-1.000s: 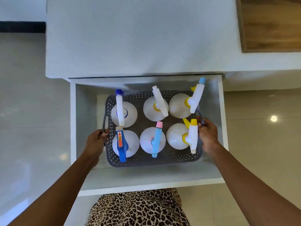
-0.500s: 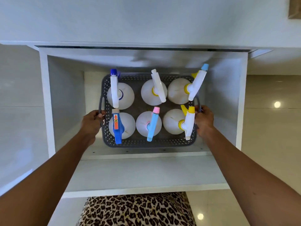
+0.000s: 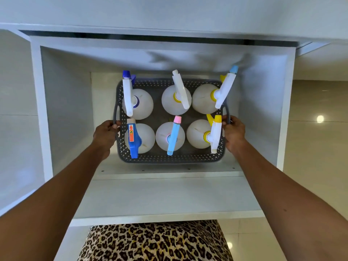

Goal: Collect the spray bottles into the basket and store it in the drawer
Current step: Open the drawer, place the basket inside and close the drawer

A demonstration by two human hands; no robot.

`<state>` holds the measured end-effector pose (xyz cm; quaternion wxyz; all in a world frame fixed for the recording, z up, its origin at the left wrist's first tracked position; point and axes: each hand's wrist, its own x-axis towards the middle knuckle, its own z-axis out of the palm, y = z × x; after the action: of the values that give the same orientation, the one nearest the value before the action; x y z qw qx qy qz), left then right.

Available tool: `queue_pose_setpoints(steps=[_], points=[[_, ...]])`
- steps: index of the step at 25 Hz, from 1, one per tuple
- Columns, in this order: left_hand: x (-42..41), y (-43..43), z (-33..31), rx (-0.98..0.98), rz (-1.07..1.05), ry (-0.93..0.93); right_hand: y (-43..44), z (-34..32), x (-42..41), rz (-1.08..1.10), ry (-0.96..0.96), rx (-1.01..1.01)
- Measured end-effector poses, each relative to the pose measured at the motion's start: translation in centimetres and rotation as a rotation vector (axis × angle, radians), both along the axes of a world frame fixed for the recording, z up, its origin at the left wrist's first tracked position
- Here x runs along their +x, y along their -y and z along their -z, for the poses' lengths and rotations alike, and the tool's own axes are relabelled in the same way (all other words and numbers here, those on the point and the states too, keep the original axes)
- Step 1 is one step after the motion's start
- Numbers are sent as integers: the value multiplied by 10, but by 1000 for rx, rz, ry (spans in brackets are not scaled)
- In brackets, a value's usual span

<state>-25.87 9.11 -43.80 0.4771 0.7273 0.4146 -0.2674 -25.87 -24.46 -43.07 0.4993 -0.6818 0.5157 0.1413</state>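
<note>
A dark grey perforated basket [image 3: 170, 159] sits low inside the open white drawer [image 3: 160, 200]. It holds several white spray bottles standing in two rows, among them one with a blue trigger [image 3: 134, 142], one with a pink cap [image 3: 172, 136] and one with a yellow nozzle [image 3: 214, 134]. My left hand [image 3: 105, 133] grips the basket's left handle. My right hand [image 3: 234, 131] grips the right handle. Whether the basket rests on the drawer floor I cannot tell.
The white cabinet top [image 3: 169, 12] overhangs the drawer's back. Drawer side walls [image 3: 64, 117] stand close on both sides of the basket. Glossy tiled floor [image 3: 320, 140] lies to the right. Leopard-print clothing [image 3: 154, 242] is at the bottom edge.
The basket, held by both hands, has gone lower into the drawer. The view has moved closer and tilted, so the drawer fills more of the frame.
</note>
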Motion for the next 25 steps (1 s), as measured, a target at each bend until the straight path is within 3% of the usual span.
queue_pose_setpoints(steps=[8,11,13,15,19,22,25], points=[[-10,4,-7,-52,14,-28,2,-9,-6,-3,63,85],[-16,7,-31,-19,67,-57,1,-27,-15,-38,45,-18],[-29,17,-61,162,149,-41,-8,-51,-30,-190,67,-189],[-51,34,-100,295,199,99,-27,-82,-52,-355,163,-307],[-116,62,-151,325,504,423,-76,-129,-116,-697,400,-441],[-163,65,-156,378,821,416,-93,-144,-165,-1023,395,-617],[-199,60,-148,408,975,368,-98,-141,-206,-1170,293,-635]])
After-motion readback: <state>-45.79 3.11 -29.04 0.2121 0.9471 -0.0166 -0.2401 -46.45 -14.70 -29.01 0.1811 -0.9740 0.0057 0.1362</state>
